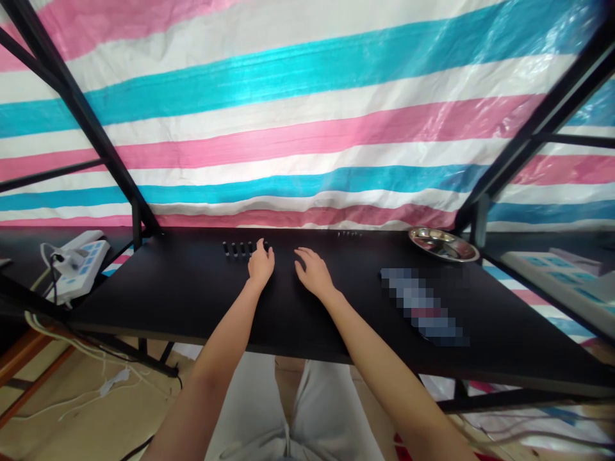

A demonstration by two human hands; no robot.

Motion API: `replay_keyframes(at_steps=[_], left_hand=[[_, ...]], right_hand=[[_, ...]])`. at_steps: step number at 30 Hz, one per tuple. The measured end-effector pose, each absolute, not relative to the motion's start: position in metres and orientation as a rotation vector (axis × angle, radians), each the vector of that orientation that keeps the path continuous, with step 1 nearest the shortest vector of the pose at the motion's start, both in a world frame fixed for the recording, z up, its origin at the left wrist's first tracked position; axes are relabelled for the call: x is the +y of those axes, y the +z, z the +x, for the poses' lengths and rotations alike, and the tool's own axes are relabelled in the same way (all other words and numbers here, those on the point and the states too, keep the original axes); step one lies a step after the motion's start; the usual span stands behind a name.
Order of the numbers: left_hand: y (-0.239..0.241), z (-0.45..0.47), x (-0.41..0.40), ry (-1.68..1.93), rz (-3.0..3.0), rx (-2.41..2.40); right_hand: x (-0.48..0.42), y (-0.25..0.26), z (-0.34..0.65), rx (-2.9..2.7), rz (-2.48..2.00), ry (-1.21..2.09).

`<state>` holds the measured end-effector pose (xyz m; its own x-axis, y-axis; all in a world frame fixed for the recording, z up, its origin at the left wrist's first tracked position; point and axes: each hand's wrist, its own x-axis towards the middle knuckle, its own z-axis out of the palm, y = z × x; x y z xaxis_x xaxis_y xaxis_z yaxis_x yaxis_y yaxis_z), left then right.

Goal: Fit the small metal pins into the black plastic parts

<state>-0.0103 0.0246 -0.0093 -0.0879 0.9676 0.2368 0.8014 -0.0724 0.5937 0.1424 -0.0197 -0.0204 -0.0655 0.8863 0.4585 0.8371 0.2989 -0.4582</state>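
A row of several small black cylinders (234, 250) with pale lower ends stands toward the back of the black table (192, 294). My left hand (261, 264) is at the right end of this row, partly covering it. Its thumb and forefinger close around one more black cylinder (266, 245), of which only the dark top shows. To the right, my right hand (314, 270) hovers over or rests on the tabletop, fingers stretched and apart, holding nothing.
Several tiny light pieces (350, 234) lie by the table's back edge. A round metal dish (443, 244) sits at the back right, and a pixelated long object (423, 307) lies before it. Black frame posts flank the table; a power strip (86, 266) is at left.
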Motion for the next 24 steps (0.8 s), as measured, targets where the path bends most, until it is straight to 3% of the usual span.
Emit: replay_keyframes(at_steps=[8,12,17,24], left_hand=[[-0.018,-0.011,0.034,1.093,1.856,1.802],[-0.021,-0.001,0.028,1.224,1.617,1.475],[-0.015,0.007,0.008,1.232,1.291,1.089],[-0.013,0.002,-0.002,1.179,1.335,0.934]], right_hand=[[-0.019,-0.021,0.142,-1.902,-1.543,0.106],[-0.017,-0.024,0.142,-1.861,-1.516,0.186],[-0.012,-0.031,0.139,-1.553,-1.406,0.522],[-0.01,-0.03,0.139,-1.168,-1.128,0.865]])
